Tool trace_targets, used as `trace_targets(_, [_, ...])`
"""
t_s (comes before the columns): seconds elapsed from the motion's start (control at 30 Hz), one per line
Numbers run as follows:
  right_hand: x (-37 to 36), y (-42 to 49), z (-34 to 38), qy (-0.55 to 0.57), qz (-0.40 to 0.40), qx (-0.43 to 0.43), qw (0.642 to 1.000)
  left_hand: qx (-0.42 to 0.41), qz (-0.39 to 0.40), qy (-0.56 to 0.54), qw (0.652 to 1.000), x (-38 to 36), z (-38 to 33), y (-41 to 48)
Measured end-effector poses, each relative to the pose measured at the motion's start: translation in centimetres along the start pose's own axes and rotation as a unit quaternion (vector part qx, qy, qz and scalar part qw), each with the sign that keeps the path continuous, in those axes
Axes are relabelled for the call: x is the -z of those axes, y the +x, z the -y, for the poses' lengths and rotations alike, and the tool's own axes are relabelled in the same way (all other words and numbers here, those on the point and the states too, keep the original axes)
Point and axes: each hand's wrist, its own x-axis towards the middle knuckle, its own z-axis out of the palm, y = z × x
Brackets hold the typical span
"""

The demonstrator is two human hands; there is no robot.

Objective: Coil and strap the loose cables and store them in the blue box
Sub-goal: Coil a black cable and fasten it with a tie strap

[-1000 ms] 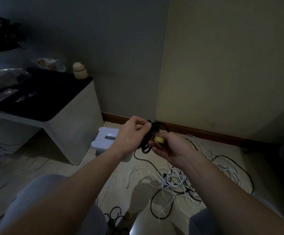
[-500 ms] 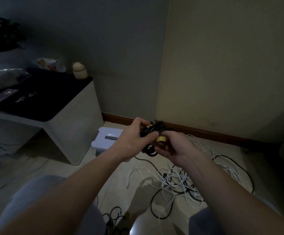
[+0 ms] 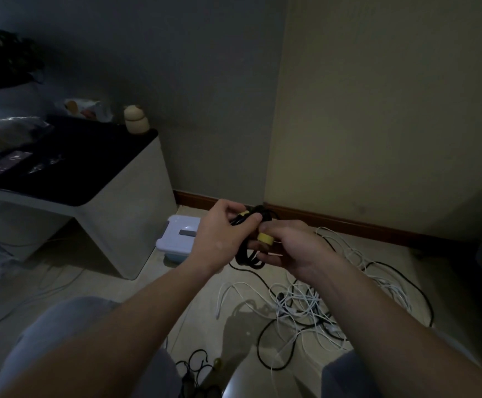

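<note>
- The blue box [image 3: 176,242] sits lidded on the floor, contents hidden.
- Right of the box, the left hand [image 3: 219,237] grips the black cable coil [image 3: 247,258].
- Beside it, the right hand [image 3: 291,248] pinches a yellow strap [image 3: 265,238].

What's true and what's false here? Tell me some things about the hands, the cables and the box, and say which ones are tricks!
1. The left hand grips the black coiled cable. True.
2. The blue plastic box with the pale lid stands on top of the white table with the dark top. False: it sits on the floor beside that table.
3. A tangle of thin white cables lies on the floor under the right hand. True.
4. The small yellow roll of strap lies on the floor. False: the right hand's fingers hold it, right against the black cable.
5. The black cable is already inside the box. False: the lid is on and the cable is in the hands.
</note>
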Motion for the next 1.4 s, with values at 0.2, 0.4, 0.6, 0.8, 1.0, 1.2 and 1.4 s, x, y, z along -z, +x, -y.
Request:
trace_targets(0.2, [-0.4, 0.2, -0.4, -0.012, 0.000, 0.015, 1.000, 0.023, -0.020, 0.007, 1.000, 0.1, 0.0, 0.2])
trace_targets(0.4, [0.4, 0.5, 0.3, -0.145, -0.039, 0.066, 0.986, 0.028, -0.021, 0.047, 0.998, 0.2, -0.3, 0.0])
trace_targets(0.6, [1.3, 0.2, 1.6, -0.085, 0.088, 0.062, 0.991, 0.044, 0.028, 0.034, 0.998, 0.3, -0.8, -0.3])
trace_targets(0.8, [2.6, -0.4, 2.1, -0.139, 0.169, 0.106, 0.970, 0.052, 0.076, 0.021, 0.996, 1.0, -1.5, -0.3])
trace_targets(1.0, [3.2, -0.1, 2.7, -0.314, 0.122, 0.219, 0.916, 0.052, 0.141, 0.018, 0.988, 0.7, -0.8, -0.6])
trace_targets(1.2, [3.6, 0.6, 3.0, -0.327, 0.082, 0.278, 0.899, 0.041, 0.190, 0.003, 0.981, 0.8, -0.9, -0.5])
trace_targets(1.4, [3.2, 1.0, 2.5, -0.317, 0.061, 0.304, 0.896, 0.041, 0.199, -0.018, 0.979, 0.8, -1.0, -0.4])
